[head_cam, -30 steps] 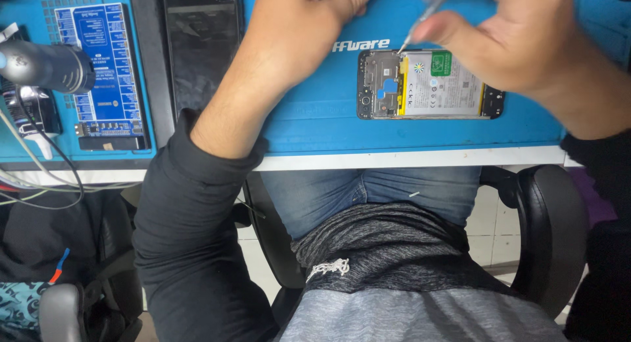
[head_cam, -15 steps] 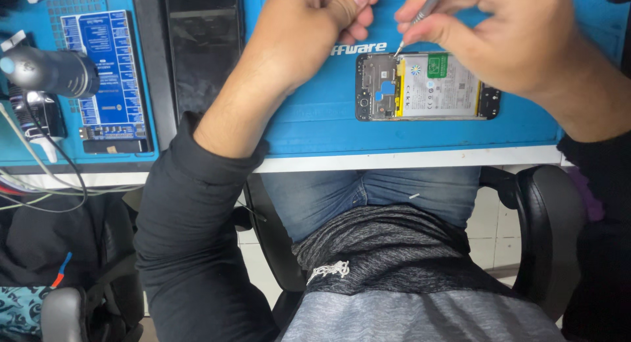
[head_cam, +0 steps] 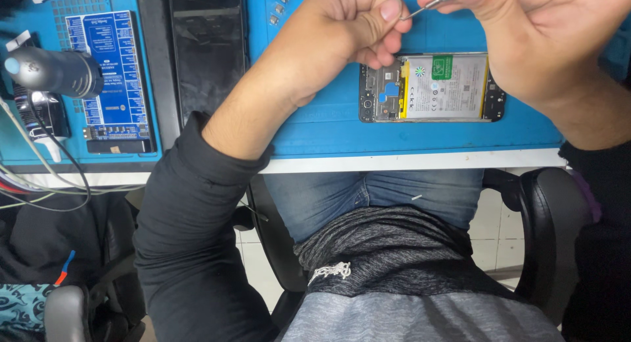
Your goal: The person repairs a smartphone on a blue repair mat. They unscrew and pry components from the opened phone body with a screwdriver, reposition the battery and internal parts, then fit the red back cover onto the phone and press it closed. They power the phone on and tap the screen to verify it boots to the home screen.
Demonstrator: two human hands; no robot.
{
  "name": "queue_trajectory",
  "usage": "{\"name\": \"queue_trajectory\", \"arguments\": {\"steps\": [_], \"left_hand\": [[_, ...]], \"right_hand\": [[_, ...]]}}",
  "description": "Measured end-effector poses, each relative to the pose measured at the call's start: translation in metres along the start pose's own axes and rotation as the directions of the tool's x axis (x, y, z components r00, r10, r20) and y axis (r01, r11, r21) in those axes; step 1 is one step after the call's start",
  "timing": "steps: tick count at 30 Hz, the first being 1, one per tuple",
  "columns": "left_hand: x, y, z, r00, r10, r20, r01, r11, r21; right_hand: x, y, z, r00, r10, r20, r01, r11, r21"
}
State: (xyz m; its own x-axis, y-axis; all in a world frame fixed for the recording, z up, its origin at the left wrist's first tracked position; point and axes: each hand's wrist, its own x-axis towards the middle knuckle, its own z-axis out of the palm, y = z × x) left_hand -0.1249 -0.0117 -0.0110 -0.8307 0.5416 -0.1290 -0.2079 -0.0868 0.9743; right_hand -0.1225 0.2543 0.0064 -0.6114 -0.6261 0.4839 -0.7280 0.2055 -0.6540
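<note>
We are in a phone repair workshop: a blue work mat [head_cam: 328, 128], an opened phone [head_cam: 430, 87] and a blue test board [head_cam: 112, 72].

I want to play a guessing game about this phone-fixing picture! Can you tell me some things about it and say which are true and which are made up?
1. The opened phone lies on a blue mat. True.
2. The right hand holds a thin metal tool. True.
3. The left hand is spread flat on the phone. False: it is curled into a fist above the mat.
4. The phone's back cover is on. False: its battery shows.
5. The chair is red. False: it is black.
</note>
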Motion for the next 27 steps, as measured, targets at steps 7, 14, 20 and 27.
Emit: {"name": "queue_trajectory", "arguments": {"steps": [7, 14, 20, 27], "left_hand": [[0.0017, -0.0021, 0.0008, 1.000, 0.004, -0.013, -0.004, 1.000, -0.023], [0.0024, -0.0023, 0.0006, 0.998, -0.007, -0.064, 0.005, 0.999, -0.043], [0.0025, 0.0002, 0.0013, 0.997, -0.058, -0.055, 0.053, 0.994, -0.093], [0.0023, 0.0035, 0.0028, 0.994, -0.090, -0.057, 0.082, 0.987, -0.135]], "right_hand": [[-0.0004, 0.0024, 0.0029, 1.000, -0.005, -0.015, 0.005, 1.000, 0.001], [-0.0031, 0.0064, 0.0057, 0.999, -0.016, -0.030, 0.016, 1.000, 0.001], [-0.0043, 0.0085, 0.0070, 0.999, -0.024, -0.033, 0.024, 1.000, 0.009], [-0.0056, 0.0102, 0.0059, 0.999, -0.037, -0.024, 0.037, 0.999, 0.013]]}}
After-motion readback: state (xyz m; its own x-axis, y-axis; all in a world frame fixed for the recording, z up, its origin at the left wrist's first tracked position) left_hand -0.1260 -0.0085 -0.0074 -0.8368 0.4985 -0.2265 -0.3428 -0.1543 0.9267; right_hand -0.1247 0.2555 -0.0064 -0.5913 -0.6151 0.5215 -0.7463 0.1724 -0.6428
